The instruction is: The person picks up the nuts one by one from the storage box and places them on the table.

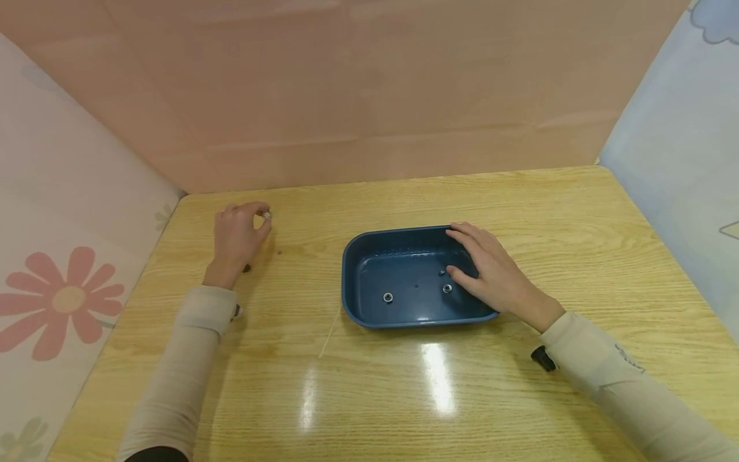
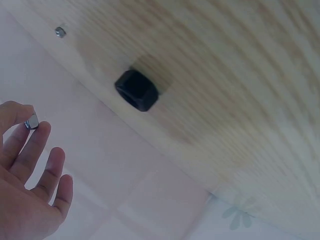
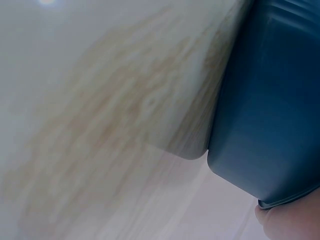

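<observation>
My left hand point(image 1: 235, 234) pinches a shiny metal nut point(image 2: 32, 122) between thumb and index finger, above the far left of the table; its other fingers are spread. Beneath the wrist a larger black nut point(image 2: 137, 91) lies on the wood, and a tiny metal nut point(image 2: 60, 32) lies farther off. The right hand point(image 1: 491, 273) rests over the right end of a blue tray point(image 1: 349, 314), fingers reaching to the far rim, thumb over the inside. Two silver nuts, one at left point(image 1: 388, 298) and one at right point(image 1: 447, 289), and a smaller metal piece point(image 1: 442, 272) lie in the tray.
The tray stands on a wood-grain table point(image 1: 369, 391). A pinkish-brown covered wall point(image 1: 358, 96) rises behind it, with patterned panels on the left point(image 1: 69, 192) and right point(image 1: 681, 160). A thin pale strip point(image 1: 329, 337) lies by the tray's near left corner.
</observation>
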Available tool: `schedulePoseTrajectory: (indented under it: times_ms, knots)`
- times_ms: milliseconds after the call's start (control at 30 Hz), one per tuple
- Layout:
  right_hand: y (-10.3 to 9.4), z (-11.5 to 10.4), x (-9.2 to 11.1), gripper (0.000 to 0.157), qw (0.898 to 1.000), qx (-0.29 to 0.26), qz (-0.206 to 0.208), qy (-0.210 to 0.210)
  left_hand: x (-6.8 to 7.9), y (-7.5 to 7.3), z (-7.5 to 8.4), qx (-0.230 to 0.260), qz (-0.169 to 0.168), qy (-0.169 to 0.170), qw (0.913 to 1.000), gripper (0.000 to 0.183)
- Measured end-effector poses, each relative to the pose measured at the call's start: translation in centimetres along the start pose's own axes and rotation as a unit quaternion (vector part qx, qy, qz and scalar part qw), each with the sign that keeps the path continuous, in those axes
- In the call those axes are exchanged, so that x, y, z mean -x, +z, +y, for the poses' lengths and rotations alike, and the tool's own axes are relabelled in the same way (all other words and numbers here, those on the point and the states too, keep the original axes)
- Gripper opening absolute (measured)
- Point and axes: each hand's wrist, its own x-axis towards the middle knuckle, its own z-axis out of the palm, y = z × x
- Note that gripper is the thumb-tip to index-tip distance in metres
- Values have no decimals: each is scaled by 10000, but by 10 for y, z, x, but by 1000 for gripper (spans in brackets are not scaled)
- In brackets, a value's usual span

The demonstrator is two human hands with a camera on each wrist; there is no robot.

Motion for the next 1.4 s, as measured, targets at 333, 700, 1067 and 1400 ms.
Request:
schedulePoseTrajectory:
  times_ms: [333,700,1067,1400]
  knots:
    - [-1,1,0,64,9999,2,86,-68,1,3,-11,-113,-356,-212,9991,25]
    - [-1,0,0,64,10000,-19,52,23,3,2,-16,-419,-814,-372,9951,25]
    - [-1,1,0,64,10000,-8,35,17,5,4,-19,-493,-1463,-735,9853,29]
    - [1,0,-1,64,10000,-10,-2,33,7,8,-23,-712,-1724,-828,9789,28]
